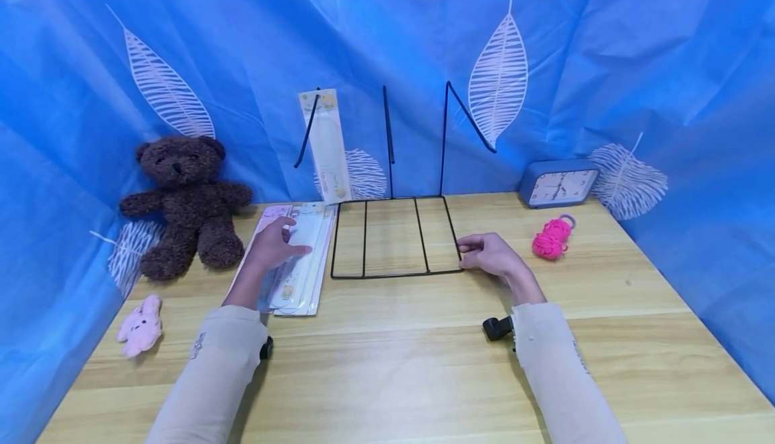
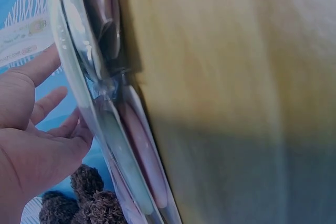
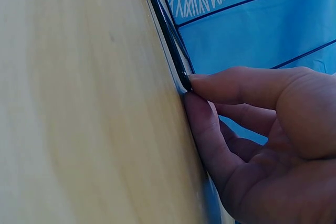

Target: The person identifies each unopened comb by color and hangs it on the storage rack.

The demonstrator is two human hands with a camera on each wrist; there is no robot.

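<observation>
A black wire rack (image 1: 393, 274) with upright hooks stands on the table. My right hand (image 1: 489, 253) pinches its front right corner between thumb and fingers; the right wrist view shows the thumb and a finger on the dark wire (image 3: 176, 51). From the rack's left hook hangs a long, pale blister pack (image 1: 329, 144). Left of the rack lies a stack of similar packs (image 1: 307, 262), with pastel pieces showing inside the clear plastic (image 2: 123, 156). My left hand (image 1: 272, 245) is over this stack, fingers loosely bent and apart, gripping nothing; whether they touch the packs is unclear.
A brown teddy bear (image 1: 188, 202) sits at the back left, with a small pink plush (image 1: 141, 326) nearer the front. At the back right stand a blue clock (image 1: 559, 183) and a bundle of pink yarn (image 1: 551, 239). A blue curtain (image 1: 387, 27) hangs behind the table.
</observation>
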